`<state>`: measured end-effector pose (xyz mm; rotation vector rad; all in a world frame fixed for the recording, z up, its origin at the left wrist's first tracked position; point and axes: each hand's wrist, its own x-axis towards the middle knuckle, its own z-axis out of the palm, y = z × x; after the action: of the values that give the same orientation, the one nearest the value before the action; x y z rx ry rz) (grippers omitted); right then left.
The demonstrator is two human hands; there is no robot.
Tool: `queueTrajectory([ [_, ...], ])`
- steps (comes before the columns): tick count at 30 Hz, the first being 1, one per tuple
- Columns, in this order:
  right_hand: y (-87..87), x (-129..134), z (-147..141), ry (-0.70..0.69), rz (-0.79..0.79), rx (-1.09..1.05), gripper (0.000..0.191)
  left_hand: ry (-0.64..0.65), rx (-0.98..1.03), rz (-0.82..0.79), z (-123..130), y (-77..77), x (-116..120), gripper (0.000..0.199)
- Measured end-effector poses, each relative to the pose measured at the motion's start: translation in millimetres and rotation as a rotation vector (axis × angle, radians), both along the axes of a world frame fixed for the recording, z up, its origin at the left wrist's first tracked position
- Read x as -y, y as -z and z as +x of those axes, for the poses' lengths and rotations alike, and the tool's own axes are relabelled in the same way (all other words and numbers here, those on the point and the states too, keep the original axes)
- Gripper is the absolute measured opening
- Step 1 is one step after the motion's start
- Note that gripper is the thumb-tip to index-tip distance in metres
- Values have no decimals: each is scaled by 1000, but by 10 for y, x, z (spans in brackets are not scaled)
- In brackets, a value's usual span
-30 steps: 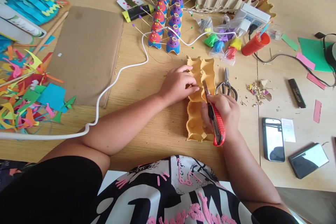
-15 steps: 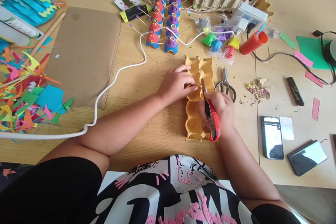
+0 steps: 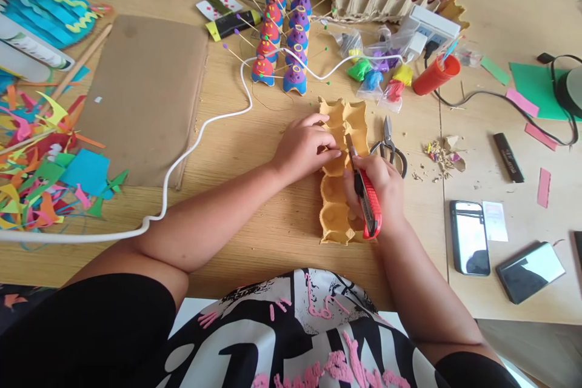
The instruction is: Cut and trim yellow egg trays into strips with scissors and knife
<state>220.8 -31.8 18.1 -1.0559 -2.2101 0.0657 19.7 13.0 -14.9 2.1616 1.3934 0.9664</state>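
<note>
A yellow egg carton [image 3: 334, 189] lies lengthwise on the table in front of me, hollows facing up. My left hand [image 3: 305, 148] grips its left side, fingers bent over the rim and into the cups. In my right hand [image 3: 384, 194] is a red utility knife [image 3: 371, 203], held over the right row of cups. Its blade points away from me, the tip at the ridge between the two rows. My right hand hides part of the carton's near right side. Scissors [image 3: 388, 142] with black handles lie just right of the carton, partly behind my right hand.
Painted egg-cup figures [image 3: 295, 77] with pins stand beyond the carton. A white cable [image 3: 213, 118] crosses the table on the left, near a cardboard sheet [image 3: 145, 97] and paper scraps [image 3: 45, 188]. Right are a red cup [image 3: 434, 76], phone [image 3: 470, 242] and shavings [image 3: 448, 154].
The whole view has shifted slightly. Both hands keep their hold, and the knife tip stays near the carton's middle ridge with hardly any movement.
</note>
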Motion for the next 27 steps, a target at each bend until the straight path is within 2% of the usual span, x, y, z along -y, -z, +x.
queueTrajectory([
  [7,-51,71,11,-15,19,13,11,9,2,-9,1,-4,-3,10],
  [13,-17,20,0,-7,-13,3,16,-4,-6,-4,2,-6,4,12],
  [19,-69,79,24,-19,29,31,15,-2,-12,-17,2,-11,7,12],
  [27,12,-3,-1,25,-27,-43,13,6,-3,11,-4,8,7,14],
])
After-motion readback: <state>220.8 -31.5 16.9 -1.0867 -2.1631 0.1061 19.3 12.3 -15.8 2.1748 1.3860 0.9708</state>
